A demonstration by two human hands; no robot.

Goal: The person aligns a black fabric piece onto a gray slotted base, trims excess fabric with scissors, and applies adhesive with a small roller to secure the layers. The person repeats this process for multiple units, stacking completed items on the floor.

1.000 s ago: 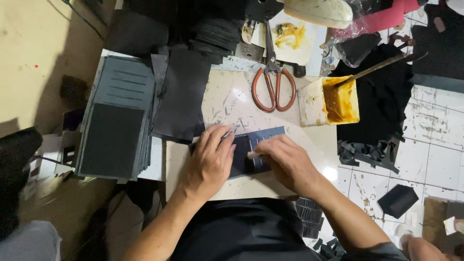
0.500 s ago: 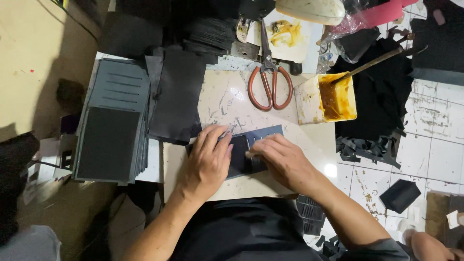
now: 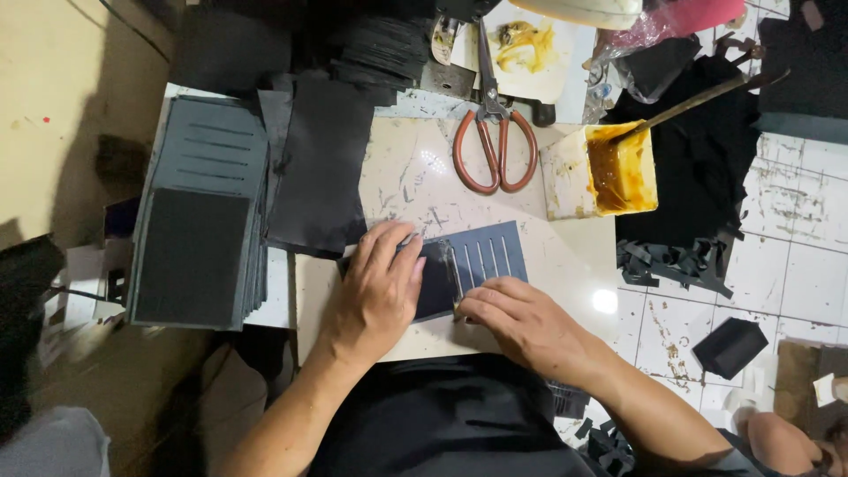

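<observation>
the left hand [image 3: 375, 287] lies flat, fingers spread and gripping nothing, on a dark navy slotted leather panel [image 3: 481, 265] in the middle of the scuffed white work slab [image 3: 406, 177]. the right hand [image 3: 521, 322], at five o'clock from the panel, has its fingertips pinched at the panel's near edge; whether it clamps anything i cannot tell. red-handled scissors [image 3: 495, 146] lie at twelve o'clock, a square tub of yellow glue [image 3: 609, 168] at two o'clock, a stack of grey slotted panels [image 3: 199, 221] at nine o'clock.
</observation>
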